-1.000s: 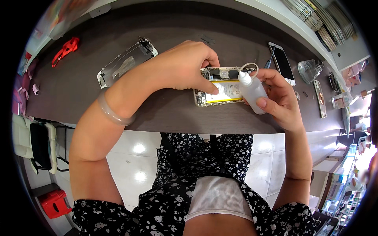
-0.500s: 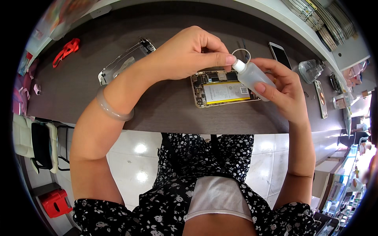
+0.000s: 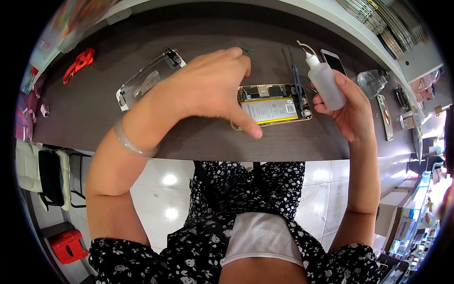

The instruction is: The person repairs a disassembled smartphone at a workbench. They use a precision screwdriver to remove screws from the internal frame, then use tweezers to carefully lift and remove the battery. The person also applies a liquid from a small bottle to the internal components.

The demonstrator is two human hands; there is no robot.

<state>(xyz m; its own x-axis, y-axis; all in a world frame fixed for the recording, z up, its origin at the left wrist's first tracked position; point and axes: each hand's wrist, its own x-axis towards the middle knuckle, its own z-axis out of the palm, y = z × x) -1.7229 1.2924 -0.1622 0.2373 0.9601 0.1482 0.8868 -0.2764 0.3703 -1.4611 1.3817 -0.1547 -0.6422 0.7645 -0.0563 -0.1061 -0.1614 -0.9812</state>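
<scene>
Fingers (image 3: 326,102) of the right hand (image 3: 347,109) were wrapped round a small squeeze bottle (image 3: 326,83), held upright just beside the opened phone (image 3: 272,108) on the dark table (image 3: 189,137).
The bottle looked light, soft-walled and a little slippery, best gripped mid-body; the left hand (image 3: 213,87) hovered over the phone's near end, fingers spread and holding nothing, tweezers (image 3: 297,75) across its far end.

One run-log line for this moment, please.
left hand: open, thumb by opened phone | right hand: holds dropper bottle upright, beside phone | tweezers: across phone | desk
</scene>
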